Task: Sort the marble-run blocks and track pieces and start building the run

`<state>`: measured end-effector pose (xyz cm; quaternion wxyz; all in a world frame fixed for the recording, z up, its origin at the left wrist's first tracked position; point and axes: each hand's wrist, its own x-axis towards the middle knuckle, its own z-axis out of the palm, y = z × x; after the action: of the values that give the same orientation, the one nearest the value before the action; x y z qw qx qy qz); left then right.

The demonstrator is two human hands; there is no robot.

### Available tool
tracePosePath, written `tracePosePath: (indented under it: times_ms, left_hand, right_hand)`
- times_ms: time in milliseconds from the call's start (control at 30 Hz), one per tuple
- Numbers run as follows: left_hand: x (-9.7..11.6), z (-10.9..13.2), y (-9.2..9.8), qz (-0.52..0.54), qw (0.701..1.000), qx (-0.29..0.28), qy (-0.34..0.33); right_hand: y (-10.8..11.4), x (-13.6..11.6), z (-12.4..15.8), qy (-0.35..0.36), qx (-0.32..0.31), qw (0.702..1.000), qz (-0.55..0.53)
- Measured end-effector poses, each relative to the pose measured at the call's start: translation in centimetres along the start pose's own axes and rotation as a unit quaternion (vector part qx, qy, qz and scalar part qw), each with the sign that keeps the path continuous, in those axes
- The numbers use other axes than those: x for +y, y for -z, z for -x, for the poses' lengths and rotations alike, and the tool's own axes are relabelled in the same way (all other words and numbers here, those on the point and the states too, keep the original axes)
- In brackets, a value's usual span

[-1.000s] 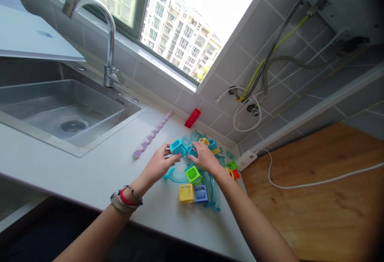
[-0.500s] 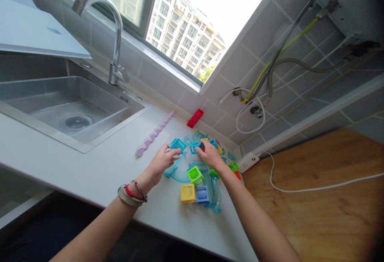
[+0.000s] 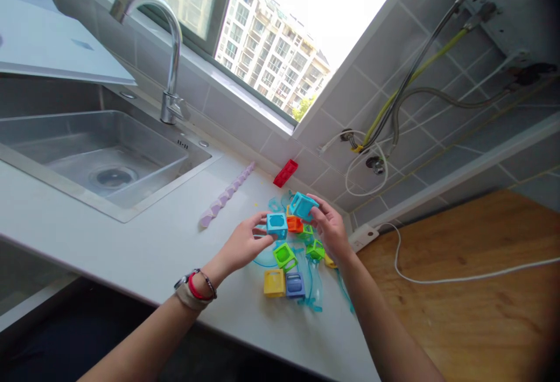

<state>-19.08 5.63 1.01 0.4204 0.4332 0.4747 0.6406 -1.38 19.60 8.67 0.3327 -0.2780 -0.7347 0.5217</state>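
Observation:
My left hand grips a light blue hollow toy block by its sides, one round-windowed face towards me. Higher and to the right, my right hand pinches a second blue hollow block, which is tilted. The two blocks are apart. Beneath them lies a heap with an orange block, a green block and clear blue track pieces. Nearer to me, another green block sits behind a yellow block and a dark blue block, which stand side by side.
A red block piece leans by the tiled wall. Left of the heap lies a lilac twisted strip. The steel sink with its faucet is at the left. A white power strip borders the wooden board at right.
My right hand has lifted its blue block up out of the heap and turned it. My left hand has moved right and turned its block, so a face now shows towards me.

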Motion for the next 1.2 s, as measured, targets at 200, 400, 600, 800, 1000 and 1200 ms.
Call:
tracePosePath:
  times_ms: [200,400,600,800,1000,1200]
  left_hand:
    - [1.2,0.7,-0.5,-0.009,0.998,-0.062,-0.012]
    - [1.8,1.2,-0.3,-0.025,0.997,-0.076,0.000]
    - [2.1,1.2,-0.3,0.023,0.994,-0.103,0.002]
    - [2.2,1.2,-0.7,0.057,0.993,-0.103,0.000]
    - [2.6,1.9,-1.2,0.035,0.993,-0.110,0.010]
    - [3.1,2.3,-1.9,0.022,0.994,-0.109,-0.010]
  right_hand:
    - [-1.2,-3.4,2.9,0.035,-0.086,0.995,0.018]
    - [-1.7,-2.8,3.7,0.014,-0.117,0.992,0.042]
    - [-1.5,-2.8,3.9,-0.004,-0.112,0.993,0.033]
    - [-1.3,-2.6,4.6,-0.027,-0.108,0.994,-0.013]
    - [-1.0,-3.4,5.8,-0.029,-0.107,0.993,-0.041]
    - [-0.3,-4.2,6.8,-0.020,-0.106,0.994,-0.013]
